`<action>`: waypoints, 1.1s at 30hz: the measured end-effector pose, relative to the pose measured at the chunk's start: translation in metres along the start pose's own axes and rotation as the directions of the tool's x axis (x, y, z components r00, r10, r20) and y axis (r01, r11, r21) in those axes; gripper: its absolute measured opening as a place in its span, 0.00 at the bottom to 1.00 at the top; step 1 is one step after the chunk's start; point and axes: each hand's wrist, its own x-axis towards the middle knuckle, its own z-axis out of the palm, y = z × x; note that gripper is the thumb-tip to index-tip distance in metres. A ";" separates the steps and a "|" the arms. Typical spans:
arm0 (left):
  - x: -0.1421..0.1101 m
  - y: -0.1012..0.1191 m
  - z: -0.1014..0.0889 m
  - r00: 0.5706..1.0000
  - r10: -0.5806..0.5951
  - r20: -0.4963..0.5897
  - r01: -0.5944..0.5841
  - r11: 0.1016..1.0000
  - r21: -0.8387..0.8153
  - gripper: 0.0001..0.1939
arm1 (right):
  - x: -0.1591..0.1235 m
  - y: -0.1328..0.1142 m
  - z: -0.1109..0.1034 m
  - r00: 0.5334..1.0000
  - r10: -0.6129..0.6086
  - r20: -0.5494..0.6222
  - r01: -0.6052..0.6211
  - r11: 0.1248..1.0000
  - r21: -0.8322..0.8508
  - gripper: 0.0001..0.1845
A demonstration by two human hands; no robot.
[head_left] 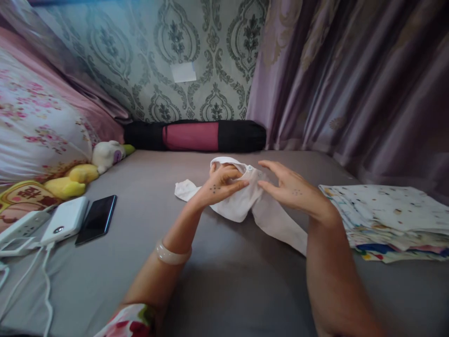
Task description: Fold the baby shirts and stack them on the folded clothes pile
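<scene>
A small white long-sleeved shirt (pixel 233 208) lies bunched on the grey sheet, its neck opening facing up and a small snap or button at the collar edge. My left hand (pixel 221 185) is at the neckline, fingers curled inside the opening and thumb along the outside, with the collar cloth between them. Just to the right of the collar, my right hand (pixel 293 187) has its thumb and fingers apart, with its fingertips close to the cloth; whether they touch it I cannot tell. One sleeve stretches toward my right forearm, which hides its end.
At right lies a stack of folded printed cloths (pixel 393 210). On the left are a phone (pixel 96 220), a white power bank (pixel 66 222) with cables, a power strip (pixel 26 224) and plush toys (pixel 72 180). A black and red bolster (pixel 192 135) lies along the wall.
</scene>
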 end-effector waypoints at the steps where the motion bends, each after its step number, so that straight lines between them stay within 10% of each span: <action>1: 0.001 0.002 0.002 1.000 -0.002 0.003 0.002 1.000 0.001 0.11 | 0.001 -0.002 0.002 0.999 -0.033 -0.005 0.033 0.999 0.037 0.27; 7: 0.000 0.001 0.001 0.999 0.034 0.021 -0.035 0.999 0.033 0.11 | 0.014 -0.003 0.014 0.995 -0.101 0.026 0.092 0.969 0.228 0.20; 20: -0.006 -0.047 0.001 0.988 0.153 -0.035 -0.120 0.884 0.452 0.15 | 0.016 0.007 -0.002 0.974 0.223 -0.029 -0.206 0.936 0.284 0.15; 33: -0.014 -0.037 -0.028 0.987 0.141 -0.081 -0.122 0.972 0.200 0.06 | 0.012 0.028 -0.009 0.953 0.259 -0.158 -0.229 0.956 0.186 0.16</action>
